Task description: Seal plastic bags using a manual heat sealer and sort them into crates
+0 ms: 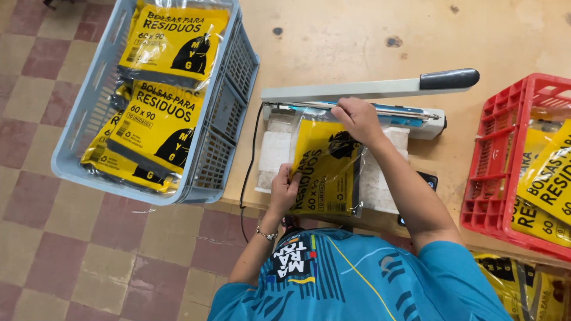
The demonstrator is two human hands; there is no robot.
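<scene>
Seen from above through the head camera, a person in a blue printed shirt stands at a pale wooden table (pixel 357 35) and works with both bare hands on a yellow and black packet in clear plastic wrap (pixel 326 169). That flat packet lies on a white padded block just in front of a long grey heat sealer with a black handle (pixel 369 90), whose arm is raised above its base. The packet's top edge reaches up to the sealer's bar.

At the packet's lower left edge, the left hand (pixel 283 190) is closed, pinching the plastic between thumb and fingers; a thin bracelet sits on that wrist. At the packet's upper right corner, the right hand (pixel 357 119) is curled over the clear plastic at the sealing bar, fingers bent and pressing or gripping the wrap there; exactly how tightly cannot be told. The packet stretches between the two hands.

Left of the sealer, a light blue plastic crate (pixel 235 113) hangs partly over the table edge above a checked tile floor and holds several similar yellow packets. At the right edge, a red plastic crate (pixel 493 172) holds more of them. A black cord runs down from the sealer's left end.
</scene>
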